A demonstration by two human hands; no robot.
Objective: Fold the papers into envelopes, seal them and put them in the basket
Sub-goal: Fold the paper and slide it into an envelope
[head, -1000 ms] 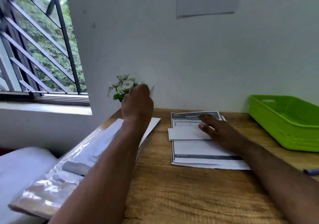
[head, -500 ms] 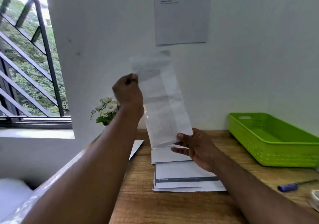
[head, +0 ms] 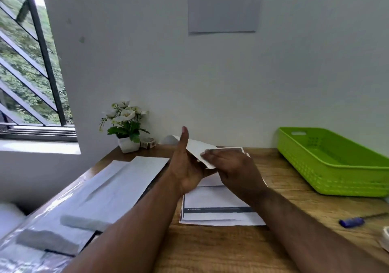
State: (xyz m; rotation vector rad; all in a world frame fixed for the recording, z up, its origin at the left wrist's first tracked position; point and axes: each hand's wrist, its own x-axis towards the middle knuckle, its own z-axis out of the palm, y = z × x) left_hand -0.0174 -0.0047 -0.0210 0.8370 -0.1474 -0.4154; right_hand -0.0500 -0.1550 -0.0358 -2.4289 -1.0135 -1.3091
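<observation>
The wooden table (head: 210, 251) carries a lime-green plastic basket (head: 336, 167) far right and a stack of printed white papers (head: 216, 211) under my hands. My left hand (head: 187, 167) and right hand (head: 233, 167) both pinch a plain white envelope (head: 200, 148), raised and tilted above the stack.

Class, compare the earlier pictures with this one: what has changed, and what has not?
The envelope, held high half a second ago, has come down over the papers; the left hand and right hand now hold it together. The green basket and flower pot stayed put.
</observation>
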